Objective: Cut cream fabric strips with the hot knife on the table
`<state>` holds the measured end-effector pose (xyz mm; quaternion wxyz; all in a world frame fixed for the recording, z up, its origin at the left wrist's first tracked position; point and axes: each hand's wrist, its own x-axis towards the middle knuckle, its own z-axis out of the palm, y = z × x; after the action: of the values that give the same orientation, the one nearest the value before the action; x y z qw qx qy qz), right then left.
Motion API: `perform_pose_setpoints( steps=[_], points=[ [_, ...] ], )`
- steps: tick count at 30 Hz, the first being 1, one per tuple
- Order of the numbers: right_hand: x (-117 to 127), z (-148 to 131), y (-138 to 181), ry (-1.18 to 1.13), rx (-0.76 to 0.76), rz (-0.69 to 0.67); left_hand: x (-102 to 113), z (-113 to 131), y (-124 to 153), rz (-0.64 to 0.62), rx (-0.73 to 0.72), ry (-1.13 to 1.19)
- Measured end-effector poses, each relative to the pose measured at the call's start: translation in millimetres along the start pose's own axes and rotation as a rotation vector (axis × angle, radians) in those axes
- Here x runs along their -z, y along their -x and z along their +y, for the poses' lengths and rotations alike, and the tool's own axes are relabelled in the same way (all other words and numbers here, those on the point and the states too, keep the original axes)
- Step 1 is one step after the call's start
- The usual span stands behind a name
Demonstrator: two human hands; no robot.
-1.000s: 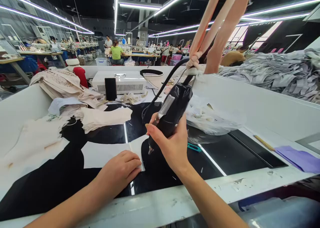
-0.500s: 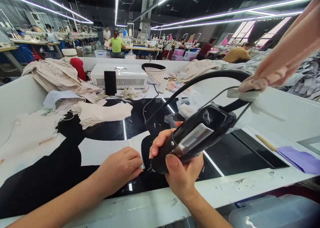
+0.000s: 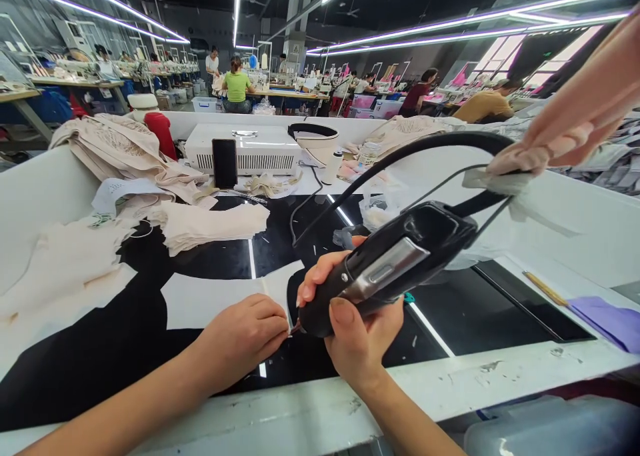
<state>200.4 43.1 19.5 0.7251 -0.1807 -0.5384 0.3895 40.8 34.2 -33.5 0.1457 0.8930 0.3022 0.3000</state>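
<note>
My right hand grips a black corded hand tool, held almost level with its tip pointing left at the edge of a white fabric piece. My left hand lies on that piece with fingers curled, pinching its right edge just beside the tool tip. The fabric rests on a black glossy work surface. The tool's thick black cable arcs up to the right, where pinkish cloth strips are tied around it.
Cream fabric stacks and a heap lie at the left. A white box machine with a dark phone stands at the back. White walls ring the table. Purple cloth and a pencil lie right. People work at distant tables.
My right hand has swung the tool from steeply upright to nearly level and brought its tip left to the fabric edge. My left hand stays on the fabric.
</note>
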Motion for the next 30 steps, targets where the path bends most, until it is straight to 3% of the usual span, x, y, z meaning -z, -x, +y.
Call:
perform_pose_setpoints(
  steps=[9, 18, 30],
  points=[
    [1, -1, 3, 0.041, -0.009, 0.013, 7, -2, 8, -0.103, -0.062, -0.15],
    [-2, -2, 2, 0.018, -0.039, 0.031, 1, -5, 13, -0.048, -0.181, -0.391],
    [-1, -2, 2, 0.025, -0.041, 0.031, 3, -6, 14, -0.061, -0.17, -0.375]
  ],
)
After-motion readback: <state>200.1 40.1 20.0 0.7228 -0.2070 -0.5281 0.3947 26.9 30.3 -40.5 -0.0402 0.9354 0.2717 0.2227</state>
